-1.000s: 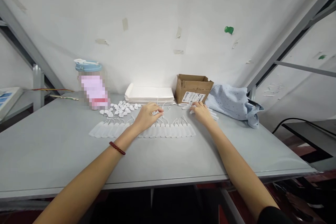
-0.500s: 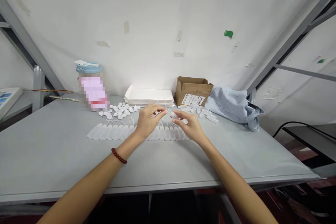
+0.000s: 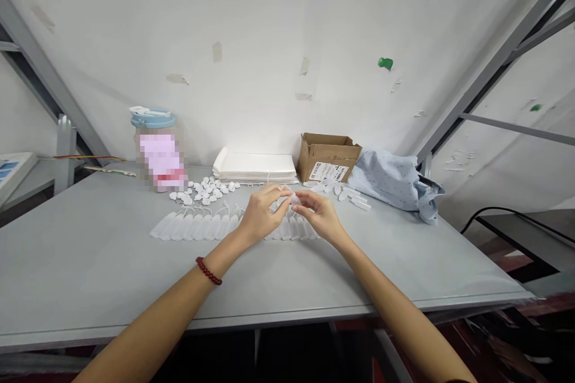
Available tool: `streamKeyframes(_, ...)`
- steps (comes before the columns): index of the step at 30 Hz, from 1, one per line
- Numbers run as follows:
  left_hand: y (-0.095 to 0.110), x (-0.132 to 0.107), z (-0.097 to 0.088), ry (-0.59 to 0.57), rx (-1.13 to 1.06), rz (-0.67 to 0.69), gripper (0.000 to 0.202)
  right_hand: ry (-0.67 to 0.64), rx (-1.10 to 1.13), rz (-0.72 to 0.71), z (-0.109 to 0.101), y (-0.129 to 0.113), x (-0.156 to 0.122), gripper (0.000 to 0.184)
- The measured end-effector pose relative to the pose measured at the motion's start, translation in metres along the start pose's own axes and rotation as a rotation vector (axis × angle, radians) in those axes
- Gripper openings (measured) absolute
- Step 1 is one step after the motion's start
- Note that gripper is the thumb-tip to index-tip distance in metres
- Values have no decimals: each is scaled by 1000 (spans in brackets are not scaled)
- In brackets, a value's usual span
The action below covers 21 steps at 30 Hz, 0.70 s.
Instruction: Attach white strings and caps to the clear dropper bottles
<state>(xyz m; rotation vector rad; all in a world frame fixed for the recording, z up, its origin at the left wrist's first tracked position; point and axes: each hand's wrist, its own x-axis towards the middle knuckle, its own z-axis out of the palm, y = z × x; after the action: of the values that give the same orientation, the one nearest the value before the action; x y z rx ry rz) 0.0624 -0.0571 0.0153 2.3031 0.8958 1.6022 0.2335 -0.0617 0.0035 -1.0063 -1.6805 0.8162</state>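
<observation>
My right hand (image 3: 322, 214) pinches a small translucent white tube (image 3: 294, 198), partly covered by the fingers. The fingertips of my left hand (image 3: 263, 213) close around the tube's other end, where a small white piece with a string is mostly hidden. Both hands meet just above a row of similar translucent tubes (image 3: 193, 227), which lie side by side with white strings at their far ends. Part of that row is behind my hands. Beyond my left hand lies a scattered pile of small white pieces (image 3: 207, 190). Several loose clear tubes (image 3: 359, 202) lie beyond my right hand.
A stack of white sheets (image 3: 256, 164) and a cardboard box (image 3: 327, 158) stand against the wall. Light blue cloth (image 3: 389, 182) lies right of the box. A blue-lidded container (image 3: 153, 118) stands at the left back of the grey table (image 3: 287, 287).
My hands have come together. The left-hand piece, earlier apart with its string raised, now meets the tube in my right hand. The view has shifted slightly.
</observation>
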Motion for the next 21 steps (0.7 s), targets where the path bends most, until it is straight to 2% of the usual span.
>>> streamKeyframes(2,1,-1,2,6,-27,-2,15,-2,40,13,0,-1,-1,34)
streamKeyframes(4,2,-1,3,25,-73,-64,14,-4,66,14,1,-2,-2,38)
streamKeyframes(10,4,3,0,-29,-371,-497,16,-2,110,24,7,-8,-6,41)
streamKeyframes(12,4,4,-1,-58,-428,-581,21,18,112,33,9,-8,-7,41)
streamKeyframes(15,4,5,-2,-108,-436,-599,23,53,110,38,11,-7,-7,41)
streamKeyframes(21,3,5,-1,-192,-374,-539,25,123,99,42,16,-8,-8,34)
